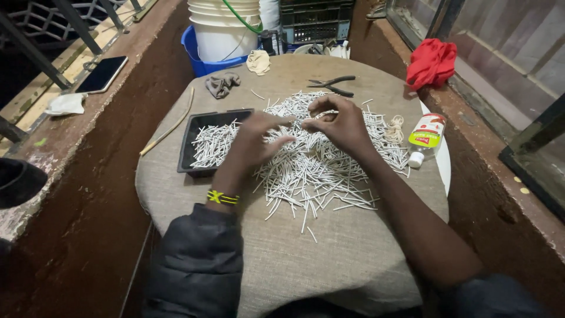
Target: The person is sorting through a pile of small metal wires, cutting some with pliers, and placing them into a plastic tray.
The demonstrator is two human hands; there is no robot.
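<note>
Left hand [259, 138]: hovering over the sticks, fingers spread, holding nothing I can see.
Right hand [338, 123]: fingertips pinched together at the top of the pile; can't tell if a stick's in there.
Sticks [312, 168]: big loose white heap mid-table, some in the black tray [197, 126] on the left.
Bottle [425, 138]: clear, red-and-green label, white cap, lying at the right edge.
Pliers [333, 86]: behind the pile.
Red cloth [431, 62]: on the right ledge.
</note>
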